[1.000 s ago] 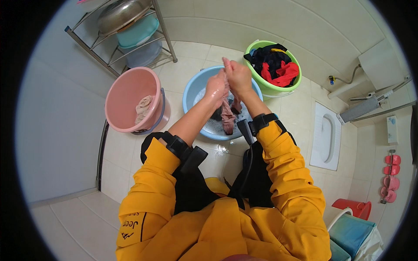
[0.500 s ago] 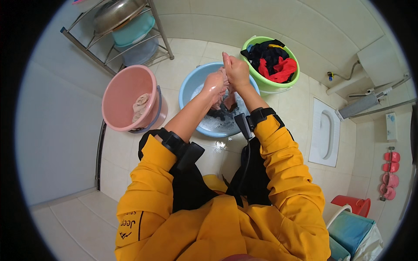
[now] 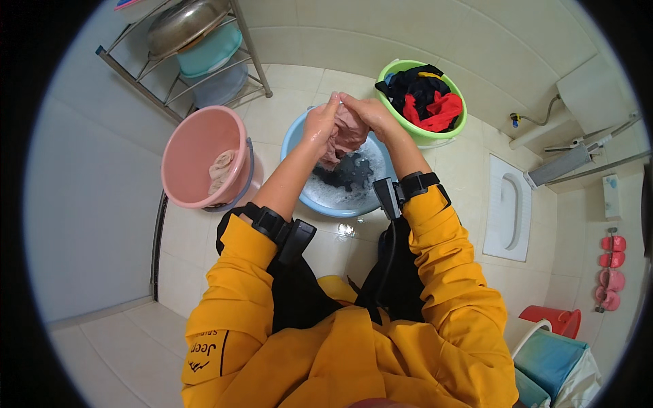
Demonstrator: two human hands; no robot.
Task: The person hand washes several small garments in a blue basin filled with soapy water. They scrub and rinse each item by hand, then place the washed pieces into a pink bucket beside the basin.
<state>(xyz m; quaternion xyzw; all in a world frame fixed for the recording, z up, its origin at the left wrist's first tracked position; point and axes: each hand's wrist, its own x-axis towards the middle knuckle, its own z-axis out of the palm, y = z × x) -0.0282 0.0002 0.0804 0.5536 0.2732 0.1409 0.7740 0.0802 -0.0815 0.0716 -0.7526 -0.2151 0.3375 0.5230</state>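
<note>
1. The person in the yellow jacket (image 3: pixel 347 353) bends over a light-blue basin (image 3: pixel 347 212) on the tiled floor, both bare forearms reaching forward.
2. From here I see a wet, dusty-pink cloth (image 3: pixel 349 129) bunched between the two hands, raised over the far part of the basin, its lower end hanging toward the suds (image 3: pixel 371 153).
3. The left hand (image 3: pixel 320 126) grasps the cloth's left side, fingers curled into it and thumb pointing away from the person.
4. The right hand (image 3: pixel 371 114) grips the upper right side; its fingertips are hidden from me. The thumbs come close together at the top.
5. Below the cloth, something dark (image 3: pixel 350 173) shows amid white foam; I cannot tell exactly what it is.
6. Left of the basin stands a pink bucket (image 3: pixel 194 149) with a pale cloth (image 3: pixel 221 170) inside.
7. Beyond the right hand, a green bucket (image 3: pixel 425 139) is heaped with black and red clothes (image 3: pixel 435 112).
8. Further right, a white squat toilet (image 3: pixel 508 221) is set in the floor.
</note>
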